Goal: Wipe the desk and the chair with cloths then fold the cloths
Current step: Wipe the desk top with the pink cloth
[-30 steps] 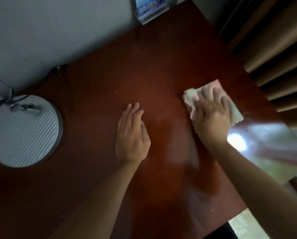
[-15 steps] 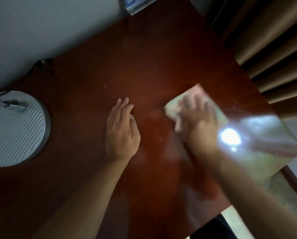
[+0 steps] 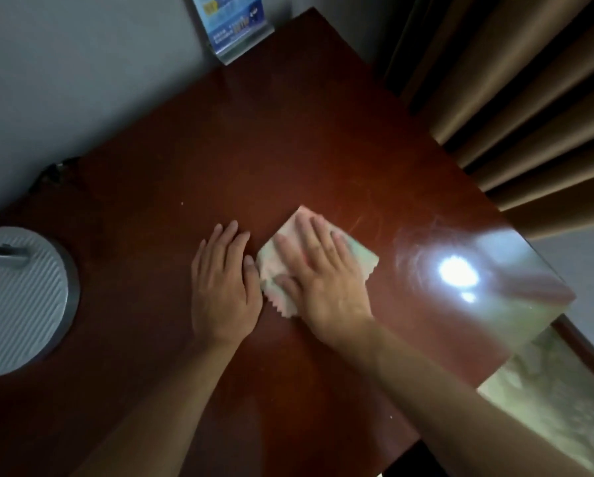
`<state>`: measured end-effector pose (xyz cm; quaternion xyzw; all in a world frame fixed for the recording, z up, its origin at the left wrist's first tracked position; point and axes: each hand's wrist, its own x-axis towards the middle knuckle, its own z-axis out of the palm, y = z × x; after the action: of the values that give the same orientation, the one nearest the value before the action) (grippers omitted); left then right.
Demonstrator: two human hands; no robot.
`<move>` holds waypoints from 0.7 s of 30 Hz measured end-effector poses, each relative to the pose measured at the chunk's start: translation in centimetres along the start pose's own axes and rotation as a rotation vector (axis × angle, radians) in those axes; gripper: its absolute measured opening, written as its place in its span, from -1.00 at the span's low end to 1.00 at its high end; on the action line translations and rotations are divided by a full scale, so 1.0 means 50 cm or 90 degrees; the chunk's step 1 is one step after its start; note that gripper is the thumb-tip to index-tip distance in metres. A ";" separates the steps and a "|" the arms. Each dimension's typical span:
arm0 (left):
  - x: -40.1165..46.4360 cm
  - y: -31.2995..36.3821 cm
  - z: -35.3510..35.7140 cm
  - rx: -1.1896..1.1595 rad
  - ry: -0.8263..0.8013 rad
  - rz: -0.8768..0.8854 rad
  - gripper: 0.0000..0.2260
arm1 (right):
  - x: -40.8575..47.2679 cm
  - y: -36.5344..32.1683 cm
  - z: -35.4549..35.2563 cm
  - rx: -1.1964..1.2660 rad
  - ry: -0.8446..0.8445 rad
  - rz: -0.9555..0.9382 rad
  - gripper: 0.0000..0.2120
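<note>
Head view: one cloth (image 3: 318, 259), pale with pink and green tints and a zigzag-cut edge, lies flat near the middle of the dark red tabletop (image 3: 220, 160), a little toward the right edge where a bright light glares off the polish. The right hand (image 3: 319, 277) lies on top of it, palm down, fingers straight and slightly spread, pressing it to the wood rather than pinching it. The left hand (image 3: 225, 287) rests flat on the bare wood just beside the cloth's left edge, fingers straight and close together, holding nothing; its thumb looks to be touching or nearly touching the cloth.

The cloth looks thin, soft and light, probably a microfibre sort. It should slide easily on this glossy surface under a flat palm, and would bunch up if pushed only from one corner. For folding, the free corners poking out from under the right hand are the likely places to pinch.

Count: one cloth in sight, though the task speaks of cloths; two hands; one round ribbed grey base (image 3: 16, 301) at the left edge; one blue printed card in a stand (image 3: 233, 22) at the far edge by the wall; brown curtains (image 3: 516, 98) past the right edge. No chair shows.
</note>
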<state>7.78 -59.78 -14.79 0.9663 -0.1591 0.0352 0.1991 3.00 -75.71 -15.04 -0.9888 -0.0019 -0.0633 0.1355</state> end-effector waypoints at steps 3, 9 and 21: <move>0.000 0.006 -0.001 0.023 -0.035 0.049 -0.60 | 0.068 0.141 -0.024 -0.027 0.013 0.076 -0.50; 0.002 0.012 -0.001 0.042 -0.039 0.045 -0.61 | -0.058 0.371 -0.100 -0.062 0.083 0.348 -0.51; 0.009 0.017 0.000 -0.035 0.006 -0.003 -0.60 | -0.113 0.034 -0.022 -0.018 0.040 0.193 -0.59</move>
<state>7.91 -60.66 -14.39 0.9607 -0.1566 0.0350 0.2265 -2.68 -77.55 -15.15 -0.9771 0.1521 -0.0730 0.1293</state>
